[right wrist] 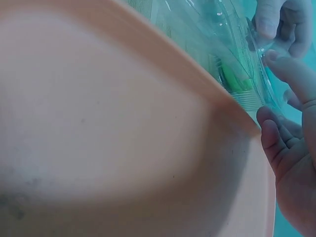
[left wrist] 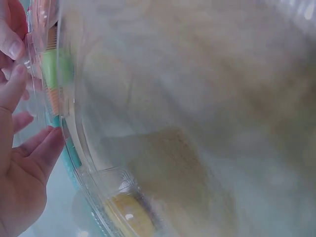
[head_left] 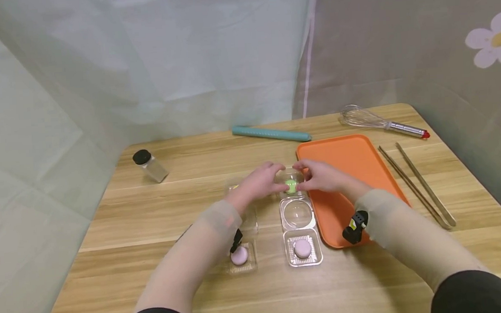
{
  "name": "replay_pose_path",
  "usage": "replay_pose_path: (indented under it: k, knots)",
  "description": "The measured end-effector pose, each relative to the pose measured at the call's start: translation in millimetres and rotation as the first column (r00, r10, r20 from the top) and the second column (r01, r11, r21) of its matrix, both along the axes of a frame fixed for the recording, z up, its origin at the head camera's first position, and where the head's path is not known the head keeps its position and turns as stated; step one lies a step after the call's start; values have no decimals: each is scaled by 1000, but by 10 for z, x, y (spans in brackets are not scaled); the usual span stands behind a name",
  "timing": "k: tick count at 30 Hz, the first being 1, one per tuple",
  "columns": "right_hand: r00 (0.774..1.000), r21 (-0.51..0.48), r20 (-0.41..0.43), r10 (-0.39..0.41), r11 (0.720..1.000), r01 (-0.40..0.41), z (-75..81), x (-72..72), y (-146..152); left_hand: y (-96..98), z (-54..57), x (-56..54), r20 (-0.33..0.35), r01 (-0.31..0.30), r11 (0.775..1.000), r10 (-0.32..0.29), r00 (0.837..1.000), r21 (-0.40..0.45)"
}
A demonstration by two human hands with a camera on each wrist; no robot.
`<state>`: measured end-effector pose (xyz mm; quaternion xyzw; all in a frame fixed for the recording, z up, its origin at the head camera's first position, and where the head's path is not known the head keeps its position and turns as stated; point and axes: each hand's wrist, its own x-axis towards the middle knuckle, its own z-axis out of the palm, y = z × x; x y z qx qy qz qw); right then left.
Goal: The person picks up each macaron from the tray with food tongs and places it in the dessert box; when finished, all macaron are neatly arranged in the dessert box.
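In the head view, a clear plastic box (head_left: 286, 173) with a green macaron (head_left: 291, 186) stands at the orange tray's left edge. My left hand (head_left: 262, 180) grips the box's left side, thumb at the front and fingers at the far side. On the opposite side my right hand (head_left: 321, 175) grips it the same way. The thumbs come close together at the front in both wrist views. Nearer to me, an opened box (head_left: 298, 214) holds a lavender macaron (head_left: 302, 249). Another lavender macaron (head_left: 239, 255) lies in a box beside my left forearm. A yellow macaron (left wrist: 129, 213) shows in the left wrist view.
The orange tray (head_left: 352, 158) lies under my right forearm. Metal tongs (head_left: 422, 180) and a whisk (head_left: 380, 120) are to its right. Along the back lies a teal rod (head_left: 270, 133). A black-lidded shaker jar (head_left: 151, 166) is at the left.
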<state>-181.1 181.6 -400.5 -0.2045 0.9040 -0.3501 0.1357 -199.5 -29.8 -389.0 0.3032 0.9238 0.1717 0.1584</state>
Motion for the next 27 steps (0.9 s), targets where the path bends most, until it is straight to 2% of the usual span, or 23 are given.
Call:
replay_pose_path:
  k: [9,15,20,23,27]
  knots:
    - [999,24,-31,-11,1000,12,29,-7,-47,-13,-1,-14,35,-39,998,37,999,48]
    - [999,24,-37,3,1000,-2,59,23,-50,-10,32,17,8,-31,999,31,999,22]
    - [997,43,-58,51,998,-48,48,16,-38,-24,36,50,4,-25,1000,25,1000,3]
    - [996,52,-54,74,996,-72,32,9,-35,-24,31,65,27,-27,1000,27,999,12]
    - [997,46,-44,63,997,-61,13,1,-50,-1,11,57,66,-55,997,51,997,60]
